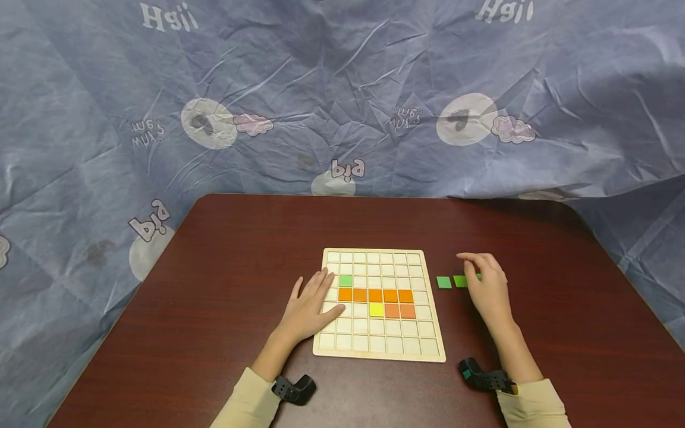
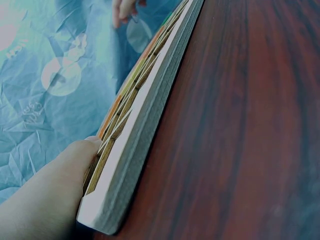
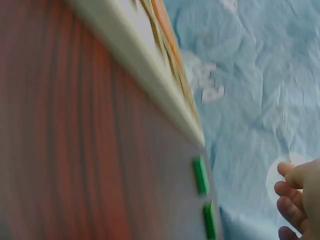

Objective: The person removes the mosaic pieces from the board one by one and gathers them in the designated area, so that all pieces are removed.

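A pale wooden grid board [image 1: 374, 356] lies on the table, with square tiles in some of its cells. My left hand [image 1: 309, 309] rests on its left edge, fingers spread and thumb over the frame; the left wrist view shows the thumb [image 2: 65, 175] against the board's side. Right of the board, green tiles lie in a short row: one light green tile [image 1: 443, 282], a brighter green tile [image 1: 459, 281] and another partly hidden behind my hand. Over this row hovers my right hand [image 1: 486, 288], its fingers loosely bent. Nothing shows between those fingers in the right wrist view.
On the board are a green tile [image 1: 345, 280], a row of several orange tiles [image 1: 375, 295], a yellow tile [image 1: 377, 310] and two salmon tiles [image 1: 399, 311]. A blue printed cloth [image 1: 332, 89] hangs behind the dark red table [image 1: 257, 238].
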Tool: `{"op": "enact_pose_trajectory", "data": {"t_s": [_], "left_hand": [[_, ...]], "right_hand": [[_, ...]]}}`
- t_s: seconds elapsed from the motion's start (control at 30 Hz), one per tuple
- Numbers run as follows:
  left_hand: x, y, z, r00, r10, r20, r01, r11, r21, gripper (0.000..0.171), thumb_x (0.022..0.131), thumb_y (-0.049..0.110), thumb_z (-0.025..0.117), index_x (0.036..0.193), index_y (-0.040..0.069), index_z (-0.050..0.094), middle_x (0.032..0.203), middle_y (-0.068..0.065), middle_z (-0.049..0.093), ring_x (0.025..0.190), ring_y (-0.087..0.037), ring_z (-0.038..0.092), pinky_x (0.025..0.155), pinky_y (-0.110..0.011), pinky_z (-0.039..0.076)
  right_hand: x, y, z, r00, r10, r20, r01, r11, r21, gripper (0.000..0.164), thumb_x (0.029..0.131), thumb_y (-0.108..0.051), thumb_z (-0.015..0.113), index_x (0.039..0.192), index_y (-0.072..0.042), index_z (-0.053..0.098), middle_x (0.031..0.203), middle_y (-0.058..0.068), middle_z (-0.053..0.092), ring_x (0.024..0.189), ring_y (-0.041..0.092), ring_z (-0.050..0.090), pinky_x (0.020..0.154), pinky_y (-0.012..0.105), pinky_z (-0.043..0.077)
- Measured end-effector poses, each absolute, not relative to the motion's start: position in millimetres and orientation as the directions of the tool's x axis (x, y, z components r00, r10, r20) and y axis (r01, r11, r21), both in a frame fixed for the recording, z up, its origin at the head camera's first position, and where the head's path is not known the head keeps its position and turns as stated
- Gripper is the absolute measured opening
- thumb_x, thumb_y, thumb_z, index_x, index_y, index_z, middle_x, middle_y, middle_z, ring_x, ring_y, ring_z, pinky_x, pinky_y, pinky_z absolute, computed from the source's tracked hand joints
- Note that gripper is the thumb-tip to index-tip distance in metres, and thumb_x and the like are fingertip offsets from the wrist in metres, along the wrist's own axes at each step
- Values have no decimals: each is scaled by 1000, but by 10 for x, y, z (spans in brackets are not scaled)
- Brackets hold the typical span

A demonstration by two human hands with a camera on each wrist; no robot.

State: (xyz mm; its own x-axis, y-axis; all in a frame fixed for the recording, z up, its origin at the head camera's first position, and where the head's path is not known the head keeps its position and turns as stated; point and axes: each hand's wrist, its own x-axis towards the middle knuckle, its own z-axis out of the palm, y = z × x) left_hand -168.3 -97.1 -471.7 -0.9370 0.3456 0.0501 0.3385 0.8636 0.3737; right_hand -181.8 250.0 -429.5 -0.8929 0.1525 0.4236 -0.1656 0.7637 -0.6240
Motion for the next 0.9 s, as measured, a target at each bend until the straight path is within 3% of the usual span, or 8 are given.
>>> {"op": "enact_pose_trajectory", "data": {"t_s": [0.27, 0.5, 0.9], "left_hand": [[-1679, -980, -4716, -937, 346, 47, 338, 864, 373, 77, 86, 62, 37, 146, 18, 20, 154, 1, 15, 141, -15, 18, 113, -47, 3], [-1677, -983, -4715, -935, 350, 52, 343, 861, 375, 76, 86, 62, 38, 146, 18, 20, 154, 1, 15, 141, -16, 18, 113, -48, 3], [-1689, -980, -4721, -941, 335, 49, 329, 870, 367, 77, 86, 63, 38, 146, 18, 21, 153, 0, 17, 140, -16, 19, 113, -48, 4]], "right_hand": [[-1778, 2003, -4180, -912, 49, 408, -225, 771, -595, 21, 91, -12, 52, 107, -6, 65, 101, 14, 59, 97, 32, 51, 86, 50, 36], [-1778, 1588, -4124, -934, -47, 354, -270, 743, -613, 22, 92, -16, 52, 108, -11, 65, 99, 7, 61, 83, 21, 51, 83, 41, 34], [-1822, 1085, -4207, -938, -122, 326, -310, 718, -623, 19, 90, -16, 54, 104, -16, 67, 95, 0, 62, 81, 17, 53, 77, 34, 38]]}}
